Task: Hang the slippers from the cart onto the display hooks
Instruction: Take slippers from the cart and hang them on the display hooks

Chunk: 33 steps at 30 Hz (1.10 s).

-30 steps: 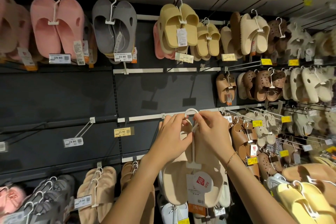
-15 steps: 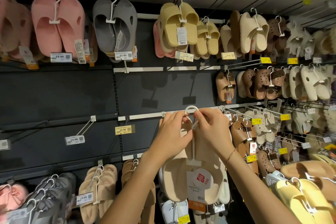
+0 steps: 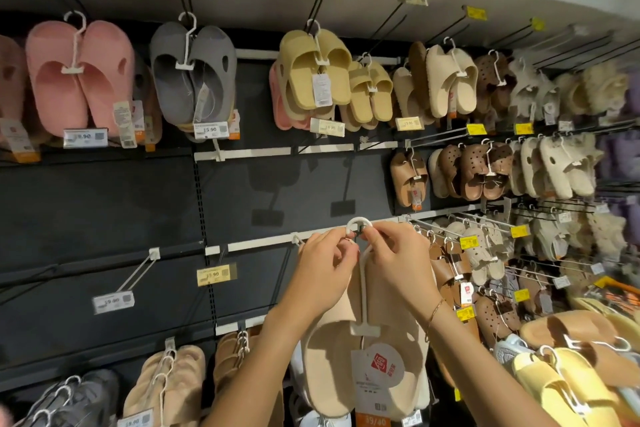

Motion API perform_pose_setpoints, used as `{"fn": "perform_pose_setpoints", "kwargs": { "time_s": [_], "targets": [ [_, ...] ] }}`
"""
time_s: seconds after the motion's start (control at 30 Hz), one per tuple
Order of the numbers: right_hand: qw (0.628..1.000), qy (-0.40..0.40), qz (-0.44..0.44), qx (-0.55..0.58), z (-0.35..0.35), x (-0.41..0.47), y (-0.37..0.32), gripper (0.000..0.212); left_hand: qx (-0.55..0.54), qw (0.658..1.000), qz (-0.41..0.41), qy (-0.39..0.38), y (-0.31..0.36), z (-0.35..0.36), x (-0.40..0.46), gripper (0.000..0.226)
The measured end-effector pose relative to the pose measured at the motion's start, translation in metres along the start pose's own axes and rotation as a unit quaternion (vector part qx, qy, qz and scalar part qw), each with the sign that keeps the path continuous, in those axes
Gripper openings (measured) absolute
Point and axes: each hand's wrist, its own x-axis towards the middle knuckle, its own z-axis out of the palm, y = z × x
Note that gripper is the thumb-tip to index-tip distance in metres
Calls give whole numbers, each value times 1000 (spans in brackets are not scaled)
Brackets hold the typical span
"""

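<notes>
Both hands raised at rail height: left hand [image 3: 320,262] and right hand [image 3: 398,258] fingertips pinching curved white plastic hanger hook [image 3: 358,224] of 1 beige foam slipper pair [image 3: 363,350], steadying it (peg tip hidden, presumably) for threading.

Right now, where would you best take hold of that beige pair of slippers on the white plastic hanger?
By the white plastic hanger, at its curved neck just under the hook, from the front. It sticks up clear of the beige slippers, and the left hand and right hand pinch there.
</notes>
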Motion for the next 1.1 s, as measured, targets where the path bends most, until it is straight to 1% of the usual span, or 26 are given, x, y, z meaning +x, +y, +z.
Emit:
{"fn": "perform_pose_setpoints", "kwargs": {
  "time_s": [0.07, 0.17, 0.37, 0.5, 0.6, 0.7, 0.77, 0.9, 1.0, 1.1],
  "targets": [
    [1000, 2, 2, -3, -7, 10, 8, 21, -2, 1000, 4, 21, 8, 9, 16, 22],
    [1000, 8, 4, -1, -24, 28, 21, 24, -7, 999, -2, 52, 18, 28, 43, 29],
    [999, 46, -19, 7, -69, 78, 65, 28, -32, 996, 11, 77, 57, 78, 99, 29],
    [999, 45, -21, 9, -95, 117, 106, 34, -59, 992, 14, 112, 78, 124, 140, 31],
    [999, 44, -27, -7, -117, 146, 133, 32, -88, 987, 10, 137, 96, 157, 167, 31],
    [998, 40, -44, -6, -139, 172, 151, 30, -95, 983, 18, 158, 110, 180, 197, 30],
    [997, 40, -59, -3, -151, 192, 159, 30, -86, 983, 30, 161, 119, 189, 217, 30],
    [995, 45, -80, -25, -165, 243, 170, 30, -22, 980, 67, 184, 129, 195, 264, 32],
    [994, 47, -94, -21, -171, 285, 168, 32, 3, 975, 96, 202, 136, 190, 303, 33],
    [990, 66, -121, -23, -175, 330, 156, 32, 16, 964, 126, 232, 145, 174, 346, 32]
  ]
}}
